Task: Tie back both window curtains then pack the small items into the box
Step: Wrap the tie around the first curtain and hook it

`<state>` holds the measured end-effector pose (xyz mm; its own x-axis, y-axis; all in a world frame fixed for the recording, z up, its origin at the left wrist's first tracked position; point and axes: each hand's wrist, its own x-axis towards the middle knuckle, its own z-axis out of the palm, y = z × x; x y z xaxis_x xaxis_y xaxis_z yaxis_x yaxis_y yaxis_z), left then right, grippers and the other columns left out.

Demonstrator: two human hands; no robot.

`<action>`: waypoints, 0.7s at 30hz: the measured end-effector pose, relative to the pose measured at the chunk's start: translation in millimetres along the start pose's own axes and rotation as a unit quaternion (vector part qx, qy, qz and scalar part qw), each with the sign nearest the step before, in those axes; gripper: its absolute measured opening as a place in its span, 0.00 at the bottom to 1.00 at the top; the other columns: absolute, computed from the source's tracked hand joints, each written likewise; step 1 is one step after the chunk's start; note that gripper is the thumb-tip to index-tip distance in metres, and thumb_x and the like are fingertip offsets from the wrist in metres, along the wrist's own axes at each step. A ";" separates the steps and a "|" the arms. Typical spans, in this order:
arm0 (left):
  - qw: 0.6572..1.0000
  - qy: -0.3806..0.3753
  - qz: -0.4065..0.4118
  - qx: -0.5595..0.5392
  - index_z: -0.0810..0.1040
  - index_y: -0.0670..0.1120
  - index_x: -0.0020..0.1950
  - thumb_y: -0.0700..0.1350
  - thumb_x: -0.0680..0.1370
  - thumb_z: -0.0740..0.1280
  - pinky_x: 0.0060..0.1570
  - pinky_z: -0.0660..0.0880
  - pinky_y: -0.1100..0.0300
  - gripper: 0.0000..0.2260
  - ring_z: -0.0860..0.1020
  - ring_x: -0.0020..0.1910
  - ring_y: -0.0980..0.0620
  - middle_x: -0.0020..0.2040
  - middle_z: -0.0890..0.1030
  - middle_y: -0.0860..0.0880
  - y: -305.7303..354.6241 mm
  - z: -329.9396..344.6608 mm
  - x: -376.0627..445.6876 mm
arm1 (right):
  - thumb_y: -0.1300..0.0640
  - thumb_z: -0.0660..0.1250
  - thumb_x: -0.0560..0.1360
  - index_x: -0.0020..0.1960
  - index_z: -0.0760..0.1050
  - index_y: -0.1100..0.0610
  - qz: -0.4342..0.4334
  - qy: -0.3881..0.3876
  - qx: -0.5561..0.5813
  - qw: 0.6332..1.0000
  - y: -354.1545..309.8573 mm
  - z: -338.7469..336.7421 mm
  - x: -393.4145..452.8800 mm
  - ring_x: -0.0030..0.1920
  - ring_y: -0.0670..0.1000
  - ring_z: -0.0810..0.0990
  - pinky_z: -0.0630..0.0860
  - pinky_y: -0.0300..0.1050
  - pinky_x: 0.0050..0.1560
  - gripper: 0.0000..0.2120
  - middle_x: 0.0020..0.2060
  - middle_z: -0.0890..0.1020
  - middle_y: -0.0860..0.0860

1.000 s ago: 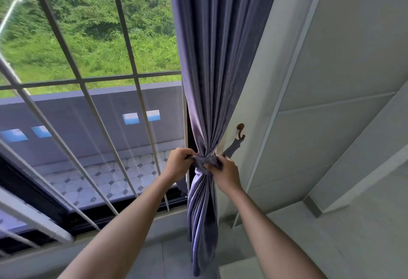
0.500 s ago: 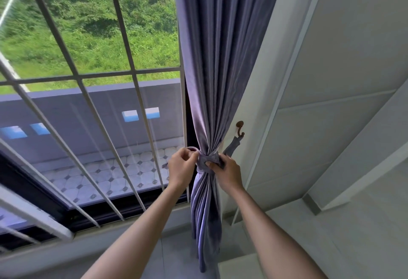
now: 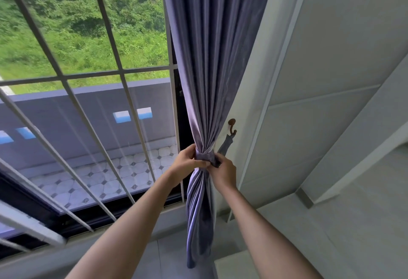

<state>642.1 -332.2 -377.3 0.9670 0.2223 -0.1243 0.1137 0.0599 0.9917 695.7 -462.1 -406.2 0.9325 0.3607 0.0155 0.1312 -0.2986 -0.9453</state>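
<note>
The window (image 3: 84,93) fills the left half of the view, with pale slanted bars (image 3: 66,88) across the glass. Through it one sees green bushes, a grey-purple wall and a tiled floor outside. At the right side stands a pale wall (image 3: 331,79) with a white frame strip.

Between window and wall hangs the purple curtain (image 3: 212,57). It falls in long folds from the top of the view, is gathered narrow at the middle, and spreads a little again below, where its end hangs free near the floor.

Around the gathered part goes a tie-back band (image 3: 206,157) of the same purple cloth. One end of the band goes up and to the right to a small brown hook (image 3: 232,127) on the frame strip.

Both hands are at the band, directly in front of the gathered curtain. The left hand (image 3: 187,161) is on the window side, its fingers curled around the band and the folds. The right hand (image 3: 223,172) is on the wall side and pinches the band's other part between thumb and fingers. The two hands almost touch each other.
</note>
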 end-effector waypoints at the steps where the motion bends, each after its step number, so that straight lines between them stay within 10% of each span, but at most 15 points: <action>1: 1.000 -0.005 -0.006 0.011 0.76 0.41 0.60 0.31 0.67 0.72 0.54 0.78 0.52 0.22 0.81 0.53 0.44 0.54 0.82 0.41 -0.1 -0.7 3.2 | 0.51 0.73 0.71 0.50 0.80 0.53 0.010 -0.008 0.009 1.000 1.0 -0.8 -0.5 0.41 0.41 0.79 0.69 0.25 0.33 0.10 0.42 0.83 0.47; 5: 0.999 -0.009 -0.019 0.027 0.78 0.41 0.56 0.30 0.67 0.73 0.53 0.78 0.53 0.19 0.81 0.52 0.43 0.51 0.83 0.42 3.5 -1.3 16.3 | 0.53 0.75 0.66 0.54 0.76 0.53 0.078 -0.098 0.071 0.990 5.4 -10.6 5.9 0.47 0.48 0.82 0.79 0.42 0.47 0.18 0.48 0.84 0.50; 10: 0.998 -0.037 -0.046 0.038 0.80 0.43 0.52 0.34 0.65 0.75 0.56 0.77 0.55 0.18 0.81 0.53 0.46 0.51 0.84 0.45 3.7 1.7 27.2 | 0.72 0.58 0.70 0.62 0.65 0.52 0.187 -0.101 0.276 0.937 6.5 -33.7 21.8 0.50 0.53 0.78 0.76 0.44 0.43 0.25 0.57 0.77 0.61; 15: 0.995 -0.063 -0.061 0.040 0.81 0.44 0.50 0.29 0.68 0.72 0.50 0.78 0.63 0.15 0.82 0.48 0.52 0.48 0.84 0.46 6.7 1.1 28.0 | 0.65 0.59 0.72 0.72 0.64 0.44 0.035 -0.124 0.003 0.992 0.8 -49.9 59.3 0.45 0.55 0.76 0.72 0.45 0.43 0.31 0.43 0.77 0.59; 21: 0.995 -0.065 -0.070 0.042 0.81 0.43 0.51 0.29 0.68 0.72 0.55 0.77 0.60 0.15 0.81 0.51 0.51 0.51 0.83 0.45 5.6 -7.5 28.7 | 0.63 0.61 0.71 0.62 0.77 0.45 -0.022 -0.283 -0.261 0.923 -15.7 -55.0 80.7 0.76 0.55 0.56 0.59 0.55 0.73 0.23 0.77 0.53 0.53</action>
<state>668.8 -318.1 -375.6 0.9612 0.0898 -0.2607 0.2619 -0.0019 0.9651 787.4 -476.9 -372.2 0.6169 0.7422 -0.2620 0.4465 -0.6041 -0.6601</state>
